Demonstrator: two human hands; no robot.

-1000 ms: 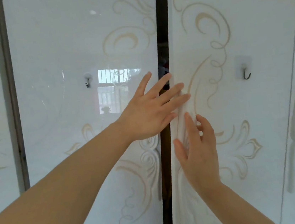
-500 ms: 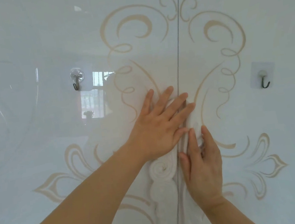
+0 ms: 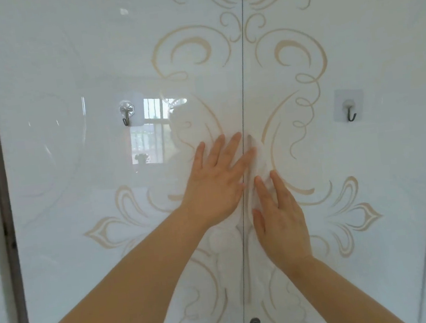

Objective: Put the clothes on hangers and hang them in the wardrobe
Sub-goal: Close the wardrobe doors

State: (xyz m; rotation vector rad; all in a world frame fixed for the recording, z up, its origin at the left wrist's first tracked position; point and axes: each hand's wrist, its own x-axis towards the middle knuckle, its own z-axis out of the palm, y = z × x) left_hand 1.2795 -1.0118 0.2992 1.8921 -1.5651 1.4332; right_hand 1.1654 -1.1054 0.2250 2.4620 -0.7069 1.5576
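2 shut wardrobe doors (image 3: 135,238) hide the contents, left hand (image 3: 214,185) and right hand (image 3: 281,222) pressed flat on them, holding nothing.

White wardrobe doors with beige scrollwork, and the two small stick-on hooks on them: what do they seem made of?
The white wardrobe doors look like high-gloss panels, either lacquered board or glass-faced, cannot tell which; a window reflects sharply in them. The silver hook on the left door looks like shiny polished metal on a clear adhesive pad. The dark hook on the right door looks like metal, on a translucent, plastic-looking square pad.
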